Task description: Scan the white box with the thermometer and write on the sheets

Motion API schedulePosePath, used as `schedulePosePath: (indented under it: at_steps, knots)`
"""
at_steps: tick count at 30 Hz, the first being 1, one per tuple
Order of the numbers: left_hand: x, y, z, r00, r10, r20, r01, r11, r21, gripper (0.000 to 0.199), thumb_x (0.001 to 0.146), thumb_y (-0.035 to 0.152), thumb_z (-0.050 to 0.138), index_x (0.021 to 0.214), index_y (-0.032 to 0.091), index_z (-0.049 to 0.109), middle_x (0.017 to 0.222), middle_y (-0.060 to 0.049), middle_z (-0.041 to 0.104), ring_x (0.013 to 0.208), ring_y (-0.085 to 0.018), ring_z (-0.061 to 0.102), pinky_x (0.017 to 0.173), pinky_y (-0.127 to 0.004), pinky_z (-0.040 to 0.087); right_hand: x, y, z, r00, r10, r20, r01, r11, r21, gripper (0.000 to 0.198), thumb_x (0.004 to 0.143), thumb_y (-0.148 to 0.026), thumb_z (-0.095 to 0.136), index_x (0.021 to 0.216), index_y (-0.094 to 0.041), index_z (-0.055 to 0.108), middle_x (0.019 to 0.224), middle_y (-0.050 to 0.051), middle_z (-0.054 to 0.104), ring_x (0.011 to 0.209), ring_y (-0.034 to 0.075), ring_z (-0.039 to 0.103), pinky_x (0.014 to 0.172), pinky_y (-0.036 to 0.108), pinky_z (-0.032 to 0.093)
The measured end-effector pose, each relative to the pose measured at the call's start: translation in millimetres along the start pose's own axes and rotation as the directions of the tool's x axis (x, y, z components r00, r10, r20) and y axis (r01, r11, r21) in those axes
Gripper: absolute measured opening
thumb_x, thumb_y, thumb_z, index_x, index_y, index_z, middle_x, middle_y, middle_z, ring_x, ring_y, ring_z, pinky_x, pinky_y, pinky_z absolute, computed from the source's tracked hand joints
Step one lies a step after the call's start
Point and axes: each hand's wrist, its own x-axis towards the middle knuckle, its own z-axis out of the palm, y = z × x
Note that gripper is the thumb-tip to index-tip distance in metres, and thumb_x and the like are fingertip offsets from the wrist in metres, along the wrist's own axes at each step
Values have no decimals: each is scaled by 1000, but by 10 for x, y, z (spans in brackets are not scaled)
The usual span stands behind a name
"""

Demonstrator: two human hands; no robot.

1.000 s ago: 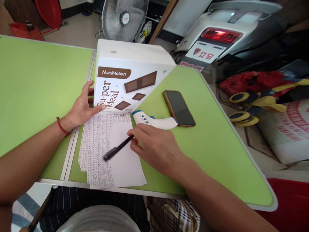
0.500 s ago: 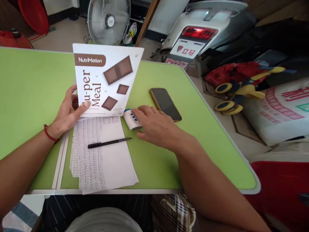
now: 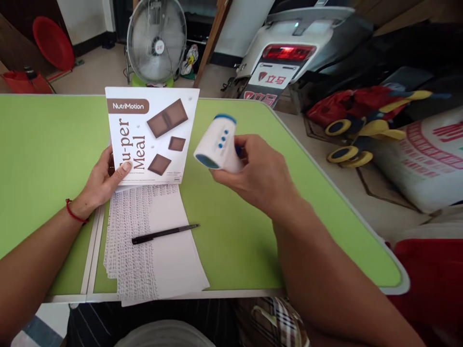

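My left hand [image 3: 103, 178] is closed on the lower left edge of a white NutriMotion box [image 3: 162, 149] printed with brown chocolate pieces, its thumb on the front. The box stands upright at the far end of the written sheets. To its right, my right hand [image 3: 262, 176] grips a white infrared thermometer [image 3: 219, 142] with blue buttons, raised above the table. Its small display faces toward me. Below the box lie sheets of paper [image 3: 177, 260] covered partly in handwriting. A black pen [image 3: 164, 234] rests across them.
The green folding table [image 3: 231, 246] has a seam left of the papers. Beyond it stand a floor fan [image 3: 157, 46] and a white scooter [image 3: 289, 38]. At the right are a yellow-wheeled toy [image 3: 361, 135] and a white sack [image 3: 430, 159].
My right hand has lifted the thermometer off the table and tilted it. The phone seen earlier is now hidden behind that hand. My left hand still holds the box.
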Motion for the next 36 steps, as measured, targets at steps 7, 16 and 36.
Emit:
schedulePosePath:
  at_steps: [7,16,36]
  knots:
    - [-4,1,-6,1000,14,-16,-13,1000,28,52,88,54,64,124,20,52,127,-13,63,112,-32,63,96,-53,54,-394,-533,400,908,-205,366,-252,432,866,18,75,-35,66,77,-21,54,68,-1,60,56,13,56,54,30,49]
    - [-22,-7,-3,1000,21,19,-22,998,54,53,87,53,66,127,21,51,119,-12,67,101,-30,66,81,-47,58,-416,-579,595,862,-91,498,-436,366,822,19,71,-34,67,76,-20,56,66,-3,61,57,11,56,59,29,50]
    - [-19,-22,-3,1000,-2,15,1,998,70,56,86,55,66,130,23,53,113,-10,69,94,-28,67,71,-42,59,-444,-594,630,885,-23,466,-420,394,818,18,67,-34,69,69,-20,57,68,-1,58,62,13,50,59,30,43]
